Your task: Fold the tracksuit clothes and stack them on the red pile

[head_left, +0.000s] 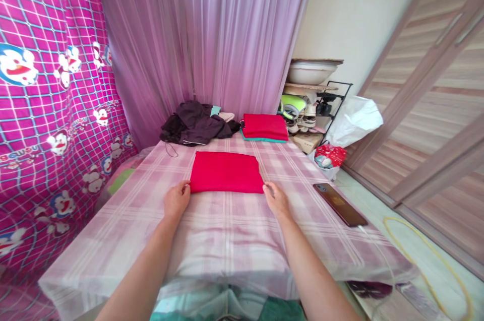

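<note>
A folded red cloth [227, 172] lies flat in front of me on the plaid tablecloth [223, 220]. My left hand [177, 199] pinches its near left corner between thumb and fingers. At the near right corner, my right hand [277, 198] grips the edge the same way. Farther back rests a stack of folded red cloth [264, 126] with a teal layer [262, 140] beneath it. To the left of that stack sits a crumpled heap of dark clothing [200, 122].
On the table's right side lies a phone [340, 204] with a white cable. Past the far right corner stand a shelf rack with a basin [312, 73], shoes and bags [353, 122]. A purple curtain [212, 34] hangs behind the table, and a pink patterned curtain [56, 109] borders the left.
</note>
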`<state>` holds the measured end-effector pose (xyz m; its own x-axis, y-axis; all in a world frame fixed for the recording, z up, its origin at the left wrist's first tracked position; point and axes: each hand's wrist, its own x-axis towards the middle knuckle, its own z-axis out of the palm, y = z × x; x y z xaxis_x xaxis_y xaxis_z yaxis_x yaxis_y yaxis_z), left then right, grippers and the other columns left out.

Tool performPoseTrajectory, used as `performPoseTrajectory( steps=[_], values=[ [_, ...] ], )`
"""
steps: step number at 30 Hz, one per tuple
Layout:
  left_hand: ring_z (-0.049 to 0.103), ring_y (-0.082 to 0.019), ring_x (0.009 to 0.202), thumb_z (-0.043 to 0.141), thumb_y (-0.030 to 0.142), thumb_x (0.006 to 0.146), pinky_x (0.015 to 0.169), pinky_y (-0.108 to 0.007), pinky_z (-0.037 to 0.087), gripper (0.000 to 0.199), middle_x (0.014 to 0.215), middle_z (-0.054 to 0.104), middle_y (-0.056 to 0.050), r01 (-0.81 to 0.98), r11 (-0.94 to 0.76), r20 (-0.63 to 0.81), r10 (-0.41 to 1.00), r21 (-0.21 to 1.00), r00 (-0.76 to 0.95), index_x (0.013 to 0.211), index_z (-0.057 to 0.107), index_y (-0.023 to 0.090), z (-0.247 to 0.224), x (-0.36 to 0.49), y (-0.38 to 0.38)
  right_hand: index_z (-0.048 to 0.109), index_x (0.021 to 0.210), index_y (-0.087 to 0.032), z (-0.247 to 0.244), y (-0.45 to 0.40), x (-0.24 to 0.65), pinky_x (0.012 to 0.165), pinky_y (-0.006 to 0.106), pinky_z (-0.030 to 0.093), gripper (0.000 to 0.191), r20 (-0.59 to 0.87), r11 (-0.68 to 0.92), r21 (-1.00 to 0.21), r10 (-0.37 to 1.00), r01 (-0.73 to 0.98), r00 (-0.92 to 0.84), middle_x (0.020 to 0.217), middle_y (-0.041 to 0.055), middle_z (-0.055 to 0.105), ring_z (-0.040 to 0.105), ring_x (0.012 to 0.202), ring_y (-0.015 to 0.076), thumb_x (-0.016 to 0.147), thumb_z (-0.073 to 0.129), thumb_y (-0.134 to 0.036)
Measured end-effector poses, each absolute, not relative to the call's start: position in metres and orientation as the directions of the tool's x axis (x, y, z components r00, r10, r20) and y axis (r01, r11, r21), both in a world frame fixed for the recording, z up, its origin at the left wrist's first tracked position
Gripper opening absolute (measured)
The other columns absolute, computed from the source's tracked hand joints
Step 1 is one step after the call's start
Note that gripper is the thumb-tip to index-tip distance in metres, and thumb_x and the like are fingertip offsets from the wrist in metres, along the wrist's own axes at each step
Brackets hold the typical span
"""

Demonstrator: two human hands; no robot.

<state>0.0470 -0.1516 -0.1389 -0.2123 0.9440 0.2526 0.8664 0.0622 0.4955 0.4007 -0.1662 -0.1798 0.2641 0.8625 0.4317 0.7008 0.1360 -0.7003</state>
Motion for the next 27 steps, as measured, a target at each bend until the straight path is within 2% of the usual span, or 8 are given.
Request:
performPoseTrajectory(
  steps=[4,7,12,15,20,24,27],
  values=[
    [0.070,-0.023,0.091,0.045,0.026,0.090,0.081,-0.032,0.050,0.037,0.091,0.077,-0.006,0.856,0.053,0.255,0.944,0.513,-0.211,0.116,0.071,0.026,-0.141,0.046,-0.151,0.071,0.076,-0.025,-0.179,-0.167,0.399,0.073,0.033,0.049,0.038,0.422,0.140,-0.610,0.891,0.780,0.170,0.077,0.0063,0.073,0.067,0.074,0.0232,0.088,0.045,-0.049],
    [0.070,-0.024,0.095,0.044,0.022,0.089,0.085,-0.033,0.051,0.039,0.097,0.078,-0.006,0.858,0.038,0.266,0.943,0.513,-0.201,0.116,0.071,0.026,-0.140,0.046,-0.152,0.070,0.071,-0.025,-0.179,-0.167,0.399,0.070,0.033,0.047,0.036,0.425,0.133,-0.579,0.891,0.804,0.158,0.073,0.0066,0.072,0.065,0.070,0.0233,0.087,0.046,-0.046],
    [0.070,-0.024,0.101,0.044,0.022,0.089,0.091,-0.034,0.052,0.037,0.105,0.077,-0.005,0.865,0.039,0.239,0.954,0.501,-0.181,0.110,0.074,0.025,-0.136,0.046,-0.154,0.071,0.084,-0.026,-0.183,-0.165,0.397,0.077,0.035,0.050,0.029,0.433,0.099,-0.639,0.866,0.763,0.250,0.084,0.0071,0.075,0.068,0.079,0.0246,0.084,0.047,-0.042],
    [0.070,-0.024,0.101,0.045,0.022,0.089,0.091,-0.034,0.052,0.036,0.104,0.077,-0.005,0.866,0.039,0.239,0.954,0.499,-0.181,0.109,0.075,0.025,-0.134,0.047,-0.155,0.071,0.095,-0.025,-0.184,-0.164,0.396,0.082,0.038,0.052,0.032,0.417,0.090,-0.680,0.864,0.728,0.283,0.094,0.0083,0.076,0.069,0.085,0.0259,0.084,0.047,-0.043],
    [0.070,-0.025,0.101,0.044,0.022,0.089,0.092,-0.037,0.052,0.037,0.104,0.077,-0.006,0.848,0.068,0.209,0.956,0.526,-0.206,0.109,0.075,0.023,-0.135,0.047,-0.154,0.070,0.103,-0.023,-0.183,-0.165,0.398,0.091,0.042,0.052,0.039,0.434,0.099,-0.721,0.836,0.686,0.336,0.104,0.0114,0.075,0.069,0.097,0.0275,0.087,0.042,-0.046],
    [0.069,-0.024,0.104,0.042,0.018,0.085,0.095,-0.036,0.051,0.038,0.106,0.077,-0.005,0.817,0.034,0.265,0.938,0.576,-0.226,0.103,0.075,0.023,-0.143,0.041,-0.146,0.069,0.108,-0.019,-0.174,-0.157,0.398,0.096,0.045,0.050,0.043,0.528,0.151,-0.695,0.770,0.703,0.358,0.112,0.0145,0.073,0.067,0.106,0.0280,0.089,0.040,-0.045],
    [0.068,-0.022,0.104,0.041,0.015,0.083,0.094,-0.035,0.053,0.039,0.109,0.076,-0.005,0.773,0.018,0.299,0.916,0.634,-0.267,0.101,0.075,0.021,-0.147,0.036,-0.136,0.068,0.109,-0.018,-0.158,-0.142,0.390,0.098,0.044,0.049,0.041,0.632,0.251,-0.625,0.718,0.740,0.291,0.113,0.0136,0.072,0.065,0.108,0.0263,0.090,0.042,-0.042]
  ],
)
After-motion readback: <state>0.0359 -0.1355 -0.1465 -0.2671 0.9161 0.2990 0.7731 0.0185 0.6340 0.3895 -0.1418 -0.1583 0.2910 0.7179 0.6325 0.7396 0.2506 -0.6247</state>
